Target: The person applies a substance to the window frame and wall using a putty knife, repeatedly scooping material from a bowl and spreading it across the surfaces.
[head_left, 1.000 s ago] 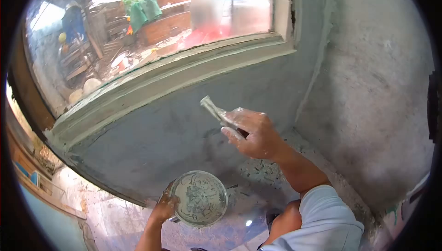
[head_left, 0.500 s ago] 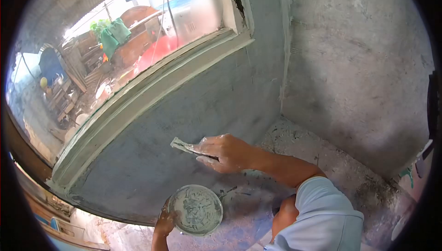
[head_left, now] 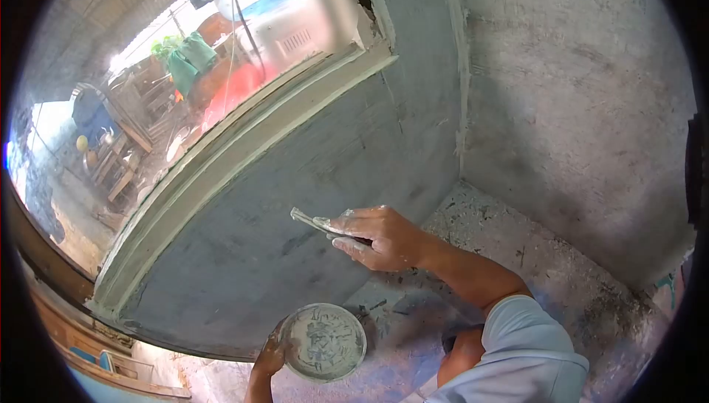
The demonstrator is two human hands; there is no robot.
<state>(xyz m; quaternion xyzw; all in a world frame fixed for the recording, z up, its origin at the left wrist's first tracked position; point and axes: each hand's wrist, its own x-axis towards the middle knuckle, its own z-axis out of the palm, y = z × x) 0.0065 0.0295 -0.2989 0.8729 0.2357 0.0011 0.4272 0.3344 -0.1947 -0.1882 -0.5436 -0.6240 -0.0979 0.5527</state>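
My right hand [head_left: 377, 239], smeared with pale paste, is closed around a putty knife [head_left: 310, 223] whose coated blade points up and left. The blade overlaps the dark grey wall [head_left: 244, 226] below the window in this view. Lower down, my left hand [head_left: 272, 351] grips the left rim of a round, shallow pan [head_left: 325, 344]. Grey-white paste lies in streaks across the pan's inside. The fingers under the pan are hidden.
A moulded window sill [head_left: 244, 153] curves above the wall, with a cluttered yard behind the opening. On the right, a lighter rough wall [head_left: 576, 107] meets the grey one at a corner. The floor [head_left: 509, 255] is spattered with paste.
My right hand and the putty knife have moved slightly right and up, and the blade has turned. The pan has shifted slightly right and down in view. The camera view has also shifted.
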